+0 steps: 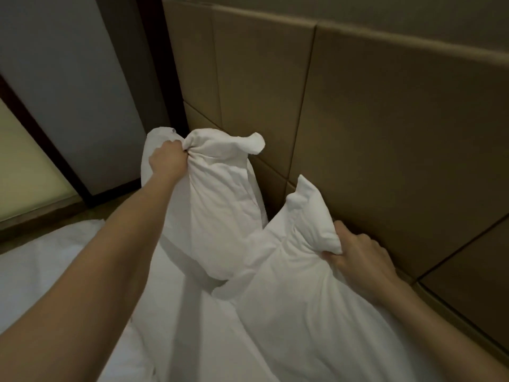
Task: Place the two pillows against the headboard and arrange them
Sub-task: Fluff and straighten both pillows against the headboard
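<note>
Two white pillows lean near the tan padded headboard. The far pillow stands on end close to the headboard's left side; my left hand is shut on its bunched top edge. The near pillow lies tilted along the headboard's foot, with one corner poking up. My right hand is shut on that pillow's upper edge, right beside the headboard. The two pillows touch where their lower parts meet.
White bed sheet covers the mattress at lower left. Beyond the bed's left edge are a grey wall panel, a dark door frame and a pale frosted pane. The headboard runs diagonally to the lower right.
</note>
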Demonstrator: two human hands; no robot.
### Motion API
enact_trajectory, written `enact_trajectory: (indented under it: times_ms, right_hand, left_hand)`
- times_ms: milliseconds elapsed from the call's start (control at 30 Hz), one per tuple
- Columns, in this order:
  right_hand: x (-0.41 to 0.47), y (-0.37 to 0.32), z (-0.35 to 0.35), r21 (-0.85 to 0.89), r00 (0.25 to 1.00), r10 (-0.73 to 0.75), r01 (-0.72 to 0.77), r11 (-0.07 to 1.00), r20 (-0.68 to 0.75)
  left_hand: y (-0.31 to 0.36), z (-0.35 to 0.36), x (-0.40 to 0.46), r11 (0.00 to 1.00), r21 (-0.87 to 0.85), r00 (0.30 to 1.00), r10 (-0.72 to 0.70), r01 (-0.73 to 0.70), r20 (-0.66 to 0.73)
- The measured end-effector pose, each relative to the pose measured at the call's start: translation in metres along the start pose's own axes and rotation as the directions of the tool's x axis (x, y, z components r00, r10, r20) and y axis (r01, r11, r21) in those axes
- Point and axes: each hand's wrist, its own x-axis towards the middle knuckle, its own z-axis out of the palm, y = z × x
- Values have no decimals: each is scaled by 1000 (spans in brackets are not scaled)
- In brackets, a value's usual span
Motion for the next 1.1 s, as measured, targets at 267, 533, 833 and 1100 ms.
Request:
enact_trajectory:
  times_ms: [267, 533, 833, 1100]
  right_hand:
    - [-2, -13, 27, -16, 998, -52, 53, 998, 38]
    - [-13, -19, 23, -24, 979, -188, 187, 982, -79]
    - [19, -43, 19, -251, 962, -214, 167, 953, -173]
    - [124, -109, 56, -155, 962, -40, 85, 984, 270]
  left_hand:
    - [39, 71, -100, 954, -213, 917, 267, -210, 296]
    - [46, 93, -139, 867, -496, 789, 332, -40, 517]
    - [24, 115, -194, 760, -637, 943, 294, -132, 156]
    - [-13, 127, -236, 862, -453, 906, -17, 228, 424]
